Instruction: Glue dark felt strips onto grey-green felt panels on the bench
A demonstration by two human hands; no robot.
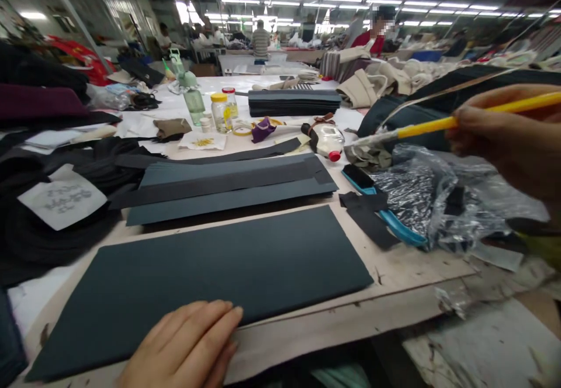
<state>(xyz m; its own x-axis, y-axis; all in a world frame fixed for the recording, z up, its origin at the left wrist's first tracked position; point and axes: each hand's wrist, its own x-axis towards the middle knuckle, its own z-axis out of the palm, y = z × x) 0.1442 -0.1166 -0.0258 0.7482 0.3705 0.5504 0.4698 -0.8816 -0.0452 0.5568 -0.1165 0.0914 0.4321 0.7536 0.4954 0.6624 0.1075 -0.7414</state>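
My right hand (499,131), raised at the right, is closed round the yellow handle of a brush (421,126). The brush's whitish, coated-looking end points left, near a clear bottle with a red cap (328,141). Down at the front, my left hand (188,347) lies on the near edge of a flat dark green fabric panel (219,265), fingers side by side and slightly bent; its thumb is mostly hidden. Behind this panel sits a stack of similar dark green pieces (210,204) with a black strip (232,179) across the top.
On the right are a blue-handled brush (403,228) and crumpled clear plastic (438,195). Black fabric (61,248) with a handwritten paper (61,197) is heaped left. Jars (220,113), a green bottle (193,104) and another stack (294,103) stand farther back. People work beyond.
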